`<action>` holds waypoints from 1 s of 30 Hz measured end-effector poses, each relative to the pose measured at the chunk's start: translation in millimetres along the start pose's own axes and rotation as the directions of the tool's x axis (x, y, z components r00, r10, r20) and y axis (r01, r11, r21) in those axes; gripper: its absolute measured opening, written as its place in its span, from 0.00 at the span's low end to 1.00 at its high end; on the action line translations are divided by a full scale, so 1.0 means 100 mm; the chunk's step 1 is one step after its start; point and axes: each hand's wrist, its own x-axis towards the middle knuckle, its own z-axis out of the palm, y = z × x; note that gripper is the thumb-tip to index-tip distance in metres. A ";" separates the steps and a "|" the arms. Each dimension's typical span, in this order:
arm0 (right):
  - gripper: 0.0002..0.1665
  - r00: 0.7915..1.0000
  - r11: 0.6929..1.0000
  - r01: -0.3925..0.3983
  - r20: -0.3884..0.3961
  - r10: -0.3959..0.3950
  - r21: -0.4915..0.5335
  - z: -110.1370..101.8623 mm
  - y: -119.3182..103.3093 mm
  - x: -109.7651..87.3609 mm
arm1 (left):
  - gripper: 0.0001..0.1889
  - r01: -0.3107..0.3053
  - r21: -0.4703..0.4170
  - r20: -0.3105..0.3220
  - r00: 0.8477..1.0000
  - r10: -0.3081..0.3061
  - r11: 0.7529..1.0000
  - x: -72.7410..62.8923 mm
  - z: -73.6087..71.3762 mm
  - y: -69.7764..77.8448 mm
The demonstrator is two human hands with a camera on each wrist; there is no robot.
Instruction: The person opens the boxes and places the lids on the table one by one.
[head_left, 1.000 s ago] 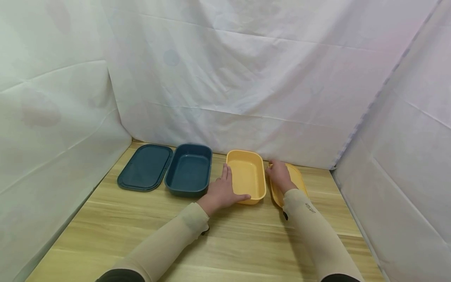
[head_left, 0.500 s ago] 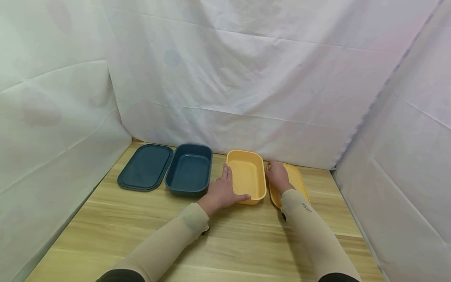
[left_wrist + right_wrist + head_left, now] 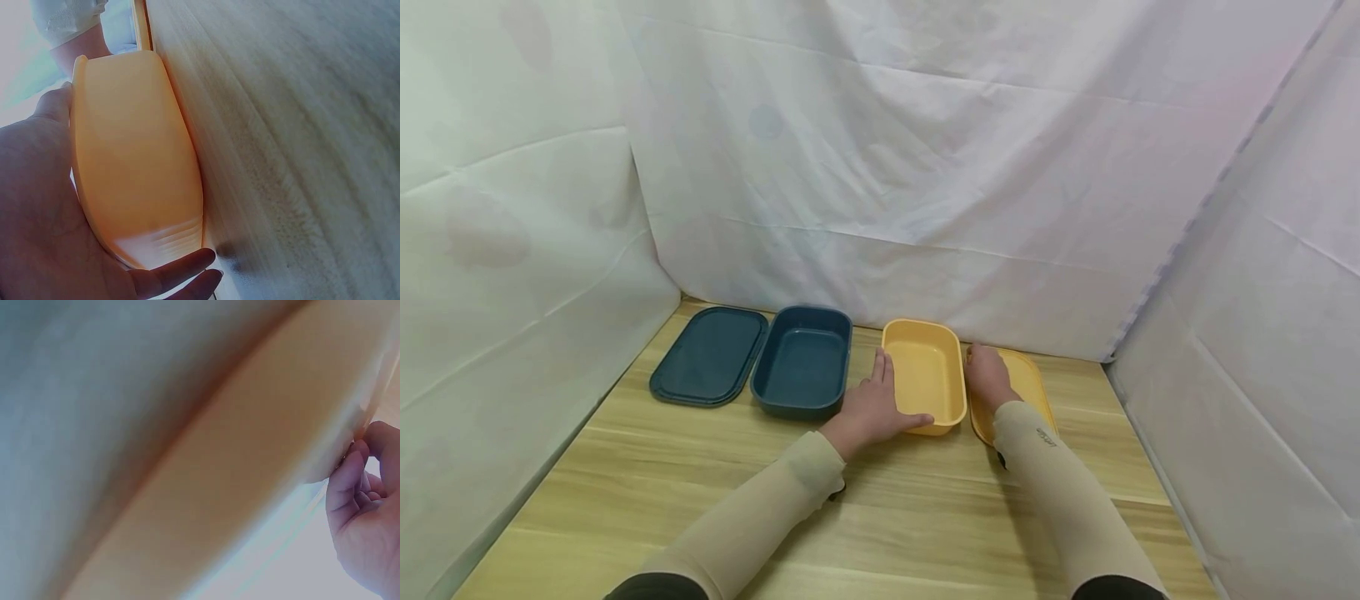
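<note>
An uncovered yellow plastic food container stands on the wooden table in the head view. Along its near left side lies my left hand, the fingers straight against the long wall and the thumb spread across the near rim. The left wrist view shows the palm beside the yellow wall, not curled round it. Just right of the container is a flat yellow lid, partly covered by my right hand and sleeve. My right hand pinches the lid's far left edge between thumb and curled fingers.
A dark blue food container with no lid on it stands left of the yellow one. Its dark blue lid lies flat farther left. White cloth hangs behind the table and at both sides.
My right hand has shifted slightly left, and the yellow lid has moved a little left with it toward the container. The left hand and the yellow container stay put.
</note>
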 end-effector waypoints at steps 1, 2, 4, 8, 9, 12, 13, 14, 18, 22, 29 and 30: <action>0.19 1.000 1.000 0.003 0.000 -0.003 -0.001 0.00 0.00 0.00 | 0.77 0.000 -0.002 0.002 1.000 0.000 1.000 0.00 0.00 0.00; 0.19 1.000 1.000 0.004 0.003 -0.004 -0.003 0.00 -0.01 0.00 | 0.77 0.000 -0.004 0.003 1.000 0.000 1.000 -0.01 0.00 0.00; 0.19 1.000 1.000 0.003 0.005 -0.003 -0.002 0.01 -0.01 0.00 | 0.77 0.001 -0.008 0.003 1.000 -0.001 1.000 -0.01 0.00 0.00; 0.19 1.000 1.000 -0.003 0.017 0.003 -0.007 0.02 -0.01 0.01 | 0.77 0.002 -0.009 0.006 1.000 -0.002 1.000 0.00 0.00 0.00; 0.19 1.000 1.000 -0.007 0.020 0.007 -0.007 0.02 -0.01 0.01 | 0.76 0.002 -0.009 0.006 1.000 -0.002 1.000 0.00 0.00 0.00; 0.19 1.000 1.000 -0.011 0.020 0.011 -0.004 0.02 -0.01 0.01 | 0.77 0.000 -0.012 0.004 1.000 0.000 1.000 0.00 0.00 0.00; 0.19 1.000 1.000 -0.012 0.020 0.012 -0.004 0.01 -0.01 0.01 | 0.77 0.000 -0.014 0.002 1.000 0.000 1.000 0.00 0.00 0.00; 0.19 1.000 1.000 -0.013 0.020 0.013 -0.002 0.01 -0.02 0.01 | 0.77 -0.001 -0.016 0.000 1.000 0.001 1.000 0.00 0.00 0.00; 0.19 1.000 1.000 -0.016 0.025 0.016 -0.004 0.01 -0.03 0.02 | 0.77 -0.004 -0.020 -0.002 1.000 0.004 1.000 0.00 0.00 0.00; 0.20 0.999 1.000 -0.020 0.035 0.021 -0.010 0.02 -0.02 0.02 | 0.77 -0.006 -0.025 -0.002 1.000 0.006 1.000 0.00 0.00 0.00; 0.20 0.999 1.000 -0.030 0.043 0.030 -0.009 0.01 -0.01 0.03 | 0.76 -0.006 -0.026 0.006 1.000 0.007 1.000 0.01 0.00 0.00; 0.20 0.999 0.999 -0.030 0.045 0.031 -0.011 0.01 -0.01 0.03 | 0.76 -0.006 -0.026 0.006 1.000 0.006 1.000 0.01 0.00 0.00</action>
